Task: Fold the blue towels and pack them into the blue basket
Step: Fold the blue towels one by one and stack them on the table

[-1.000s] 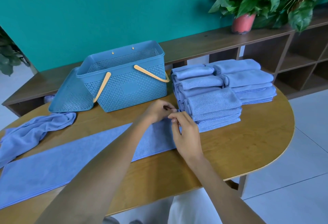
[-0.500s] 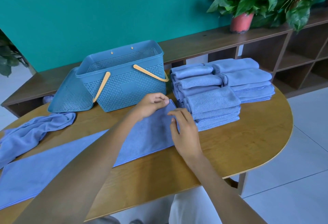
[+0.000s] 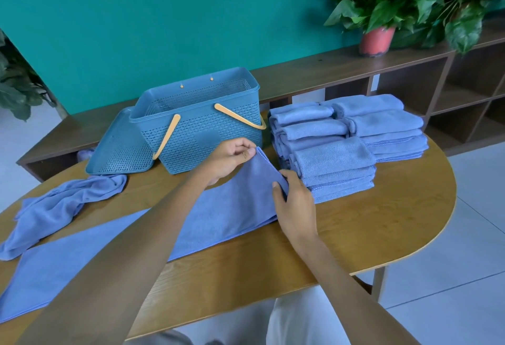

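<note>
Long flat blue microfibre towel [image 3: 224, 216] on oval wooden table [image 3: 382, 224] — far corner pinched by left hand [image 3: 228, 160], near corner by right hand [image 3: 296, 202] — fingers clamped on cloth

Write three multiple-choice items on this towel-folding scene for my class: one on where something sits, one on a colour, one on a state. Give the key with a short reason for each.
1. Where does the basket lid sit?
A. leaning against the blue basket's left side
B. on top of the folded stacks
C. on the floor

2. What colour are the basket's handles?
A. white
B. light orange
C. black

3. What is the state of the long towel on the table?
A. fully folded
B. packed in the basket
C. laid out, its far end lifted by both hands

Key:
1 A, the lid stands tilted against that side.
2 B, both handles are light orange.
3 C, the left hand and right hand each pinch a corner of the end, beside the folded towels.
</note>
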